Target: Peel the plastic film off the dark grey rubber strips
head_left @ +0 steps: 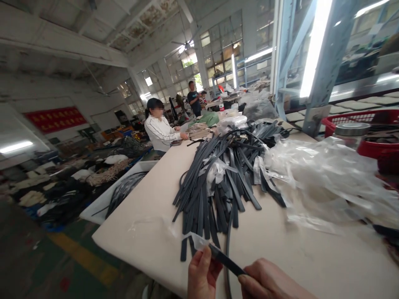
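A dark strip point(229, 262) runs between my two hands near the table's front edge. My left hand point(204, 272) pinches its far end together with a piece of clear plastic film point(197, 241). Closed round the strip's nearer part is my right hand point(264, 279), lower right of the left one. Just beyond my hands a large pile of dark strips point(215, 178) lies fanned out on the pale table point(140, 232), some strips wrapped in clear plastic.
Crumpled clear plastic bags point(324, 178) cover the table's right side. Behind them stand a jar point(352, 131) and a red basket point(368, 118). A white bin point(96, 207) with dark strips adjoins the left edge. A person in white point(158, 131) works at the far left.
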A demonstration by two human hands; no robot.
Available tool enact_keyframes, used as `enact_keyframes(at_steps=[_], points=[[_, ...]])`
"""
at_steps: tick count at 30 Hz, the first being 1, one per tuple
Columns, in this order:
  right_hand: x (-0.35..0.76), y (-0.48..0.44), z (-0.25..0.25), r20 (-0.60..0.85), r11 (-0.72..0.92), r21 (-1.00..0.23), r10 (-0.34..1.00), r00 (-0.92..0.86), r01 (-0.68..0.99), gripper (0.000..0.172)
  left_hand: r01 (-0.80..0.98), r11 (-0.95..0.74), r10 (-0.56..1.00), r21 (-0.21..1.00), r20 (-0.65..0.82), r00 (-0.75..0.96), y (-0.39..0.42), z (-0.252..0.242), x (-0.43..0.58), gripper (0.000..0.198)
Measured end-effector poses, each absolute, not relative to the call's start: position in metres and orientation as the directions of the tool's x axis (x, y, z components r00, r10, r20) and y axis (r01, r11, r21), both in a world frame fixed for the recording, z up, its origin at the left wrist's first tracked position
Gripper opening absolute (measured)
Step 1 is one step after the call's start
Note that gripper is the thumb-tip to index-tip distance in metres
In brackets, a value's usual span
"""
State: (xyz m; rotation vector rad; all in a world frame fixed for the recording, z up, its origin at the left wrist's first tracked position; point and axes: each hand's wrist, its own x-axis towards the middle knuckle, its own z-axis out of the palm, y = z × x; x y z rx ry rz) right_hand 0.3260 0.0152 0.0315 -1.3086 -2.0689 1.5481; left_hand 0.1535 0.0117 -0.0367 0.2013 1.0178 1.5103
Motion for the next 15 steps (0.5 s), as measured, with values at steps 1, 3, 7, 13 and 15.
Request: enact_keyframes(at_steps=[1,3,7,13,15], points=[[0.322,0.016,0.031,-0.304,0.028,-0.87,0.756,-0.58,0.493,0.041,-0.71,0.15,0.882,0.688,-0.418,-0.218,0.007,-0.041,0.158,0.037],[0.314,0.017,0.027,-0.29,-0.001,-0.906,0.73,-0.619,0.423,0.04,-0.697,0.196,0.907,0.689,-0.398,-0.139,0.0,-0.046,0.167,0.038],[0.312,0.02,0.012,-0.246,-0.043,-0.949,0.722,-0.647,0.313,0.034,-0.712,0.156,0.918,0.685,-0.366,-0.151,-0.001,-0.042,0.159,0.04],[0.337,0.021,-0.002,-0.258,0.084,-0.807,0.841,-0.476,0.585,0.039,-0.729,-0.038,0.85,0.683,-0.362,-0.383,0.011,-0.029,0.111,0.04],[0.333,0.019,-0.003,-0.305,0.048,-0.787,0.837,-0.455,0.616,0.042,-0.737,-0.03,0.85,0.676,-0.371,-0.375,0.005,-0.032,0.121,0.039]])
